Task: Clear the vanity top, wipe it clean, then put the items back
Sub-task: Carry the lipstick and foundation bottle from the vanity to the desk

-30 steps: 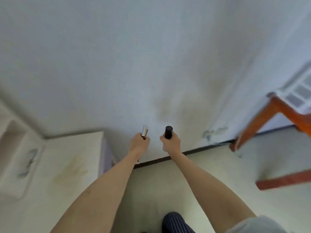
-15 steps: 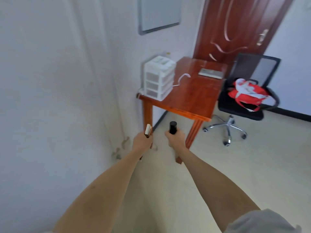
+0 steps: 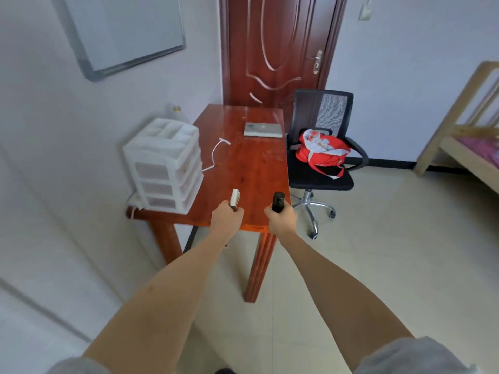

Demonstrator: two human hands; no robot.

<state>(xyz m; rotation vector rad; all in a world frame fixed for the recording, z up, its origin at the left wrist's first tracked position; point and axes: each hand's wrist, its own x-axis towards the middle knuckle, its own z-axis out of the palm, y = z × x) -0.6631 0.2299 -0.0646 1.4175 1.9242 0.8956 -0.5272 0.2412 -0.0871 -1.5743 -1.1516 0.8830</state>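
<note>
White drawer organizer (image 3: 164, 168) at the table's left, loose white cable (image 3: 216, 155) beside it. Left hand (image 3: 226, 215) grips a pale slim tube (image 3: 234, 197); right hand (image 3: 281, 215) grips a black cylinder (image 3: 278, 201) — both upright over the wooden table (image 3: 251, 168) near edge. Risk: set down tall and narrow, either could topple, roll off the edge — or snag the cable.

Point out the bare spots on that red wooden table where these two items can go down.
The table is bare along its near edge, just ahead of both hands, and through the middle strip between the white cable and the chair-side edge. The left side is crowded by the white drawer organizer; the far end holds a flat grey device.
</note>
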